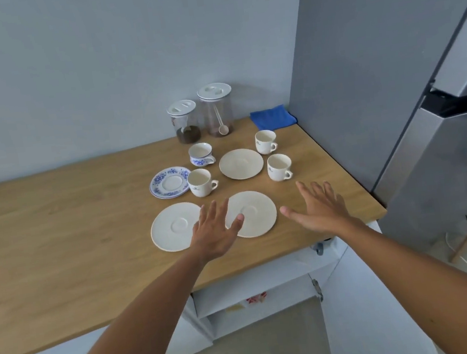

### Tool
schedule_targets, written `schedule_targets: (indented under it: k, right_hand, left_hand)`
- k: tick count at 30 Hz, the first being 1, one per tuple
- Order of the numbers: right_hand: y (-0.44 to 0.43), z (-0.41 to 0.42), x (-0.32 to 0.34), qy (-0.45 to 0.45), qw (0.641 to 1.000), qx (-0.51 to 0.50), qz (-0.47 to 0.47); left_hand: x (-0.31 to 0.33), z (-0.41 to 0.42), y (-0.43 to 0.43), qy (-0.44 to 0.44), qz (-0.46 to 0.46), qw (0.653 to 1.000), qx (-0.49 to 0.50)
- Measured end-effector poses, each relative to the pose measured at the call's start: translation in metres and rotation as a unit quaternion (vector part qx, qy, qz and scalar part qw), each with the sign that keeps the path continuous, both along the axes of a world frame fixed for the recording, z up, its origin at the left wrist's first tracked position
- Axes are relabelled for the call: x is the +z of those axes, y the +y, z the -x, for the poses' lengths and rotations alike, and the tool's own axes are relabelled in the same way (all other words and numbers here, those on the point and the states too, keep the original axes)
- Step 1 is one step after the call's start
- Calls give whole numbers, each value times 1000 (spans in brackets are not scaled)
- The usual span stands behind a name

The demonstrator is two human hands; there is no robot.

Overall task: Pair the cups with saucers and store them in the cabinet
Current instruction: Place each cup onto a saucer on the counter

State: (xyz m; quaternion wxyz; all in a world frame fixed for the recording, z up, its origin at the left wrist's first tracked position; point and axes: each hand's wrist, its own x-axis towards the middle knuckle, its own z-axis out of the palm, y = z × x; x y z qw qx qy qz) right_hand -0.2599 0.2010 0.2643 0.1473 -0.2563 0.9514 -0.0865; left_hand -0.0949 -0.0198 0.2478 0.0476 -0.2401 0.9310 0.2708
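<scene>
On the wooden counter (pixel 57 244) stand three white cups: one (pixel 201 182) next to a blue-patterned saucer (pixel 167 183), one (pixel 265 141) at the back right, one (pixel 278 167) in front of it. A blue-patterned cup (pixel 201 154) stands behind the patterned saucer. Three plain white saucers lie flat: one (pixel 241 164) in the middle, one (pixel 170 228) at the front left, one (pixel 257 212) at the front right. My left hand (pixel 215 229) hovers open between the two front saucers. My right hand (pixel 319 207) is open to their right, holding nothing.
Two lidded clear jars (pixel 183 122) (pixel 216 110) stand at the back by the wall, with a folded blue cloth (pixel 273 118) to their right. A tall grey fridge (pixel 392 81) borders the counter's right edge. An open white cabinet (pixel 256 295) sits below the counter.
</scene>
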Motion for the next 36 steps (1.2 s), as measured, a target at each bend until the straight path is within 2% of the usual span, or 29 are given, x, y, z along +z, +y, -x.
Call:
schedule_targets:
  k: [4, 7, 10, 16, 21, 23, 25, 27, 36]
  right_hand:
    - [-17, 41, -13, -36, 999, -3, 11]
    - [-28, 68, -22, -32, 998, -19, 40]
    - [-37, 86, -32, -10, 994, -34, 99]
    - [-47, 100, -48, -26, 965, -57, 253]
    - [-56, 106, -50, -35, 945, -84, 315]
    - [-57, 107, -51, -83, 931, -112, 338]
    - [-59, 108, -48, -147, 902, -149, 377]
    - [-60, 107, -45, -165, 880, -166, 412]
    - [-50, 54, -37, -199, 874, -95, 434]
  left_hand:
    - [-13, 24, -6, 28, -55, 997, 38]
    - [-23, 34, 0, 81, -74, 992, 67]
    - [-35, 42, 4, 111, -51, 984, 131]
    - [-49, 50, 2, 96, -68, 963, 244]
    - [-55, 47, -6, 97, -99, 953, 270]
    - [-57, 45, -6, 105, -127, 944, 286]
    - [-57, 43, -6, 116, -155, 931, 309]
    - [-57, 43, -7, 118, -162, 926, 319]
    - [-59, 42, -4, 130, -144, 926, 323]
